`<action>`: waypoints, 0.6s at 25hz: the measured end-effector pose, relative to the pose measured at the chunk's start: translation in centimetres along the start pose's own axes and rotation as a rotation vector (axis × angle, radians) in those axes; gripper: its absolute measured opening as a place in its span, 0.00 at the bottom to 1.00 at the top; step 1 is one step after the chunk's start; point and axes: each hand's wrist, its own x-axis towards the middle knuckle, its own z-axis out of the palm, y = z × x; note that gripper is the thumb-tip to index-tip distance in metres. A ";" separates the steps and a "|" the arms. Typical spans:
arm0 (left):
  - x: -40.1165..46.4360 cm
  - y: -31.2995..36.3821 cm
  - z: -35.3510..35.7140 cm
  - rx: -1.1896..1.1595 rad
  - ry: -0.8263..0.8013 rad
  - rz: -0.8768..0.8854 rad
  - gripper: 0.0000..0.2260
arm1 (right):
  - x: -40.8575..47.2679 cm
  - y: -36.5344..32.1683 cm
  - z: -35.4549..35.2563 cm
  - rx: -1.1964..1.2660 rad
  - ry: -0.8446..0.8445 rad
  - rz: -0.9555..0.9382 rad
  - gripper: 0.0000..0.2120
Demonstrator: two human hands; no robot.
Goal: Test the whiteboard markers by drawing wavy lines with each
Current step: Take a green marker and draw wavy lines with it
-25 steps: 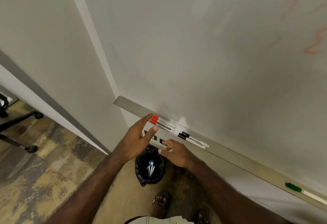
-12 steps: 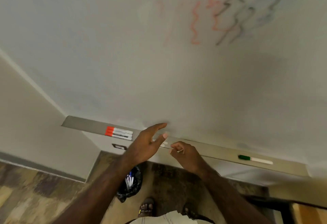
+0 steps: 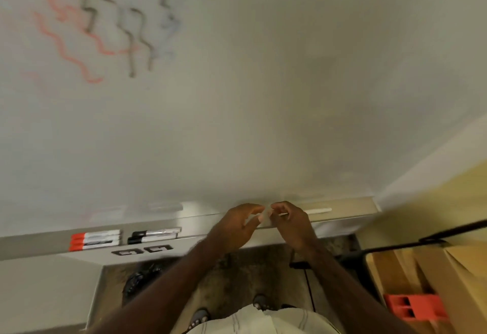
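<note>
Both my hands meet over the right part of the whiteboard's metal tray (image 3: 39, 244). My right hand (image 3: 295, 225) curls its fingers round the near end of a marker whose white barrel (image 3: 317, 211) sticks out to the right along the tray; its cap is hidden. My left hand (image 3: 234, 228) hovers just left of it with curved fingers that hold nothing. Three red-capped markers (image 3: 95, 240) and two black-capped markers (image 3: 154, 236) lie on the tray's left part. Red, black and faint blue wavy lines (image 3: 105, 25) mark the whiteboard's upper left.
Under the tray a black bin bag (image 3: 137, 279) stands on the floor, with my sandalled feet (image 3: 200, 316) near it. Cardboard boxes (image 3: 421, 267), an orange-red plastic piece (image 3: 415, 307) and a black bar (image 3: 448, 236) are at the right. Wall sockets (image 3: 142, 250) sit below the tray.
My view and both hands have shifted right along the tray, away from the red and black markers. My right hand now covers the capped end of the green marker.
</note>
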 end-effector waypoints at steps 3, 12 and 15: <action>2.9 1.3 3.3 0.100 -0.042 0.019 0.17 | 0.5 2.4 -3.2 0.020 0.057 0.045 0.13; 8.4 1.9 10.4 0.271 -0.153 0.008 0.18 | 1.6 6.6 -8.2 0.021 0.073 0.132 0.17; 9.7 2.2 11.8 0.361 -0.137 0.009 0.15 | 1.2 7.8 -9.0 0.027 0.075 0.123 0.18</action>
